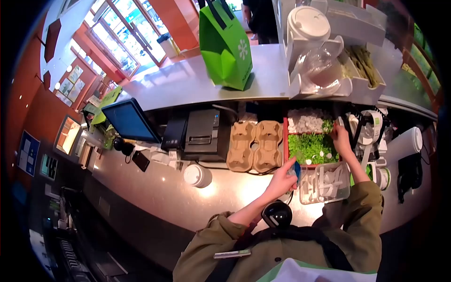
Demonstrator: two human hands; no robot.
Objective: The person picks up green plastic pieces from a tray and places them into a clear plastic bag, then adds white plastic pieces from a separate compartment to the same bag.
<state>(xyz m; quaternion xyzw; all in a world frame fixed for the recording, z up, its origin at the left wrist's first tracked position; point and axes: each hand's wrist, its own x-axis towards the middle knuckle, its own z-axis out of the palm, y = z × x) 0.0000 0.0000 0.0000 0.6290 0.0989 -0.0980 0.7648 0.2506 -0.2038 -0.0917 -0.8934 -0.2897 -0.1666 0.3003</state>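
My left hand [281, 181] is closed at the front left corner of a red tray [286, 136], its fingers round a small blue item [296, 170] that is mostly hidden. My right hand [341, 139] reaches over the tray's right edge. Its fingertips are bent together near some green pieces, and what they hold, if anything, is too small to name. Bright green small pieces [310, 146] fill the tray's near part, and white ones [303, 121] lie in the far part. Clear plastic containers [332, 182] with white packets stand just in front of the tray.
Left of the tray are cardboard cup carriers [241, 146], a black printer [202, 136], a lidded white cup [194, 175], a phone [140, 160] and a screen [130, 121]. A green bag [225, 51] stands on the raised counter. A person [261, 21] in dark clothes is beyond it.
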